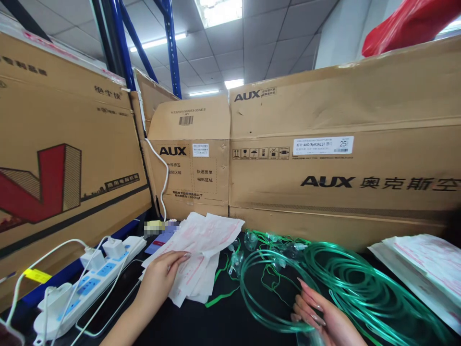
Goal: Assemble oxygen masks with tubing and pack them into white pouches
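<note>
My left hand (160,278) rests on a stack of white paper pouches with red print (201,245) on the dark table, fingers curled over the edge of the top pouch. My right hand (319,315) is at the bottom right, fingers bent around a loop of coiled green transparent tubing (345,283). Clear plastic masks with green straps (259,242) lie behind the coils, between the two hands.
A white power strip with blue sockets and plugged adapters (90,283) lies at the left. Large AUX cardboard boxes (324,158) wall in the back, another box (65,163) the left. More white pouches (425,269) are stacked at the right edge.
</note>
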Demonstrator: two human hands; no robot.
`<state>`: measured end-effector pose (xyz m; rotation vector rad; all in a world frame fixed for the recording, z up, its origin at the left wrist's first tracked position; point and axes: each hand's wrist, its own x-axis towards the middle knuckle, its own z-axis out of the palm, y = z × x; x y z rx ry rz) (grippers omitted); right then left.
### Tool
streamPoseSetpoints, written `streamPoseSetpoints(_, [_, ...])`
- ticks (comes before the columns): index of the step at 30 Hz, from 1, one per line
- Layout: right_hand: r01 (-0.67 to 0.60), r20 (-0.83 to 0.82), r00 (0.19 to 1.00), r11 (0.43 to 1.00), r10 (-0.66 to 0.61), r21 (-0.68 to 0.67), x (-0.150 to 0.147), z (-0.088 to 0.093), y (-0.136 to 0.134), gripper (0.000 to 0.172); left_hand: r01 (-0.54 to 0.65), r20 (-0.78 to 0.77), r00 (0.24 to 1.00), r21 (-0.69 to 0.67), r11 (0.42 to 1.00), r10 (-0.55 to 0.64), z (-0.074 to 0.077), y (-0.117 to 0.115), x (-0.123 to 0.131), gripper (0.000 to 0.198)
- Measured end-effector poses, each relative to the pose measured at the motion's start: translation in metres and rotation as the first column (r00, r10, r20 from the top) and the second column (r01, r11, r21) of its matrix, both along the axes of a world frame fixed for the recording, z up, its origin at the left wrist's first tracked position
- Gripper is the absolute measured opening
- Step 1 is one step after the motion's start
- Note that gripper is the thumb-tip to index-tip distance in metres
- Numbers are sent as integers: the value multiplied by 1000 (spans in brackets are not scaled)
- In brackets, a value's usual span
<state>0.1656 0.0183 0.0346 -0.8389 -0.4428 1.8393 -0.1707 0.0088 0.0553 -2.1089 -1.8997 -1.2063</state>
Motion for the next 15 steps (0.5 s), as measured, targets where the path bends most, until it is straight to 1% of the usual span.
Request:
streamPoseSetpoints(3, [22, -56, 998, 1000, -23, -8, 3, 1, 1, 36, -2, 126, 992, -20, 1000, 5, 13, 6, 10, 22])
streamPoseSetpoints(5, [9, -95, 995, 1000, -9, -2, 4, 1, 1, 37, 1, 215, 977, -38, 999, 7, 23, 10, 17, 21])
streamPoseSetpoints(8, [6, -116, 993, 1000, -7, -10, 6, 0, 1, 37, 46, 346, 938, -62, 997, -22, 35, 13, 26, 23])
streamPoseSetpoints(12, [14, -108, 994, 1000, -16, -24, 9, 0, 1, 37, 113, 494, 866, -45, 993, -76, 42, 15, 31, 28])
streamPoseSetpoints(15, [45, -117, 992, 998, -51, -48, 12, 4, 2, 37, 124, 580, 811, -42, 991, -77, 46, 17, 21, 38])
